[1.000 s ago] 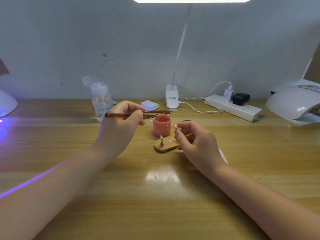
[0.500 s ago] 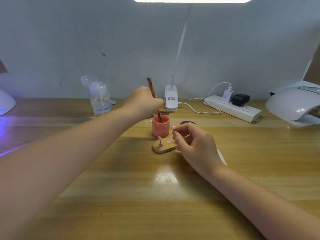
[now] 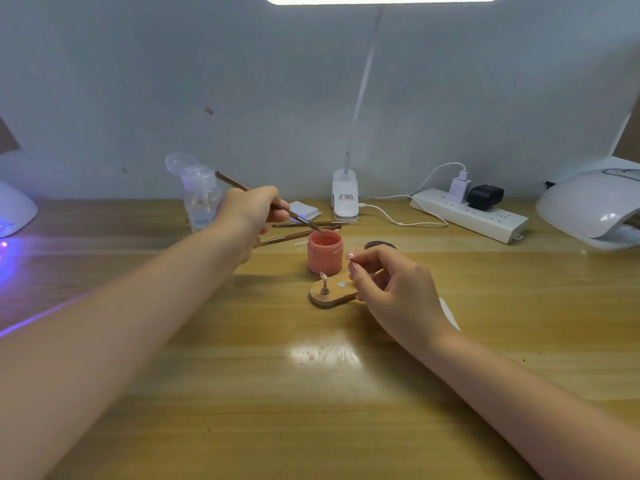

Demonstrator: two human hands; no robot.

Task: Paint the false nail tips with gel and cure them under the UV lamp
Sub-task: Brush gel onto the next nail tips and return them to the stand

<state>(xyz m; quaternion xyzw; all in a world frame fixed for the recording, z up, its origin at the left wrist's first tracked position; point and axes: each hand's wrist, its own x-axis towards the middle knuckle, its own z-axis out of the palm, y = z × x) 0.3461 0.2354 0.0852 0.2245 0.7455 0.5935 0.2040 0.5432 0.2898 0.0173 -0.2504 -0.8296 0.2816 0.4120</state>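
Note:
An open pink gel jar (image 3: 325, 252) stands mid-table. My left hand (image 3: 248, 216) grips a thin brown brush (image 3: 239, 185) slanted down to the right, its tip at the jar's rim. My right hand (image 3: 391, 289), just right of the jar, pinches a small false nail tip (image 3: 349, 254) on a short stick between thumb and forefinger. In front of the jar lies a small wooden holder (image 3: 332, 295) with another nail tip (image 3: 323, 276) standing on it. A white UV lamp (image 3: 592, 209) sits at the far right.
Two more brushes (image 3: 304, 230) lie behind the jar, with the jar's dark lid (image 3: 379, 244) to its right. At the back stand a clear pump bottle (image 3: 202, 199), a white pad stack (image 3: 304, 211), a clip lamp base (image 3: 345, 199) and a power strip (image 3: 471, 214). Another lamp (image 3: 14, 213) glows purple at left.
My left hand reached from in front of the jar to dip the brush, upright half a second ago, and now holds it slanted at the jar's rim. My right hand stayed put with the nail tip.

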